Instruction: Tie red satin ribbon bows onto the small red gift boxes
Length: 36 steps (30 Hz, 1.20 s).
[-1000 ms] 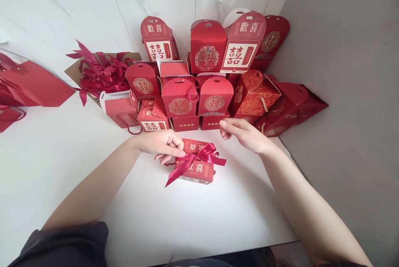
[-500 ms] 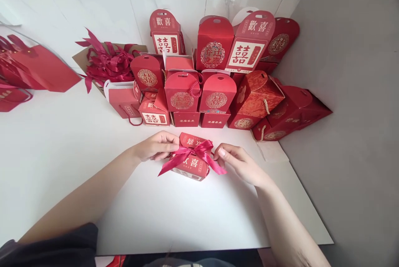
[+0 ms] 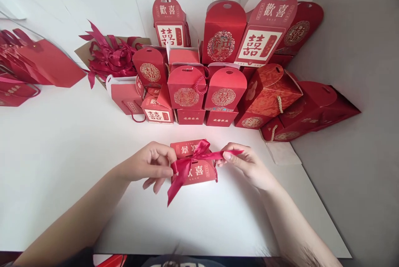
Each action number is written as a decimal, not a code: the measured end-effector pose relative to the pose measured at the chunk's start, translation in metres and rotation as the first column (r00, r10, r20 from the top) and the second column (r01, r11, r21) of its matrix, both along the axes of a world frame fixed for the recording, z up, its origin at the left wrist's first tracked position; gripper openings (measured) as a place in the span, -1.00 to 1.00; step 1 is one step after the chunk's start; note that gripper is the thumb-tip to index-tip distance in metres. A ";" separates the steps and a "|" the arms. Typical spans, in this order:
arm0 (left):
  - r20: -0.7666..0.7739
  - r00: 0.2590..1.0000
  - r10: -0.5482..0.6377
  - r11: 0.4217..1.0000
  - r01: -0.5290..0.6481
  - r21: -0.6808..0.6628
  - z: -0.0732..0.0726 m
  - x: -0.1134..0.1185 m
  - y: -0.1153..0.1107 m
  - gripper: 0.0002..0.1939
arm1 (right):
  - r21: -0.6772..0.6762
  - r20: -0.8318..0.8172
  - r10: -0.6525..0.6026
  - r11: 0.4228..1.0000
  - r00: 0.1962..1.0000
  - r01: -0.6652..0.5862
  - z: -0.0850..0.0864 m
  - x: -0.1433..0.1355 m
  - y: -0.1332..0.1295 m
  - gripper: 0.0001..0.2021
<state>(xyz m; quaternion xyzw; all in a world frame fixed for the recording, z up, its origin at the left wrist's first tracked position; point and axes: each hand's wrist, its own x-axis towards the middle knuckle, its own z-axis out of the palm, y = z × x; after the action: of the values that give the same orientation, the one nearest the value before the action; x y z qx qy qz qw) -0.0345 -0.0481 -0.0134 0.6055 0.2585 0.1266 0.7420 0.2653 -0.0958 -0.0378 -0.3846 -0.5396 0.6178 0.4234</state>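
Observation:
A small red gift box (image 3: 202,172) with cream Chinese characters rests on the white table in front of me. Tied across its top is a dark pink satin ribbon bow (image 3: 193,158). The thumb and fingers of my left hand (image 3: 152,165) pinch the bow's left loop. At the other side, my right hand (image 3: 241,161) is closed on a ribbon tail, drawn out to the right over the box. The second tail hangs loose towards me. A twisted red cord (image 3: 216,171) shows at the box's right end.
Rows of stacked red gift boxes (image 3: 187,88) stand behind, along the tiled wall. Pink ribbons (image 3: 112,57) fill an open brown box at back left. Red bags (image 3: 46,61) stand at far left. A grey panel (image 3: 352,167) borders the table's right side.
My right hand has taken a ribbon tail and pulled it to the right. My left hand has moved onto the bow's left loop. The box has turned slightly, and the camera view has shifted.

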 end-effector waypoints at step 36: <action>-0.101 0.876 0.471 0.882 -0.465 0.073 -0.022 0.025 -0.013 -0.61 | -0.004 0.316 0.226 0.971 0.921 -0.237 -0.002 0.018 0.000 -0.58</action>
<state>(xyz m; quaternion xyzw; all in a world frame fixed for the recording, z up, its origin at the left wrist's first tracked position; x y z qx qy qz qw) -0.0091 -0.0611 -0.0352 0.5483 0.4368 0.2727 0.6589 0.2836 -0.0956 -0.0394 -0.4042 -0.6523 0.5850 0.2625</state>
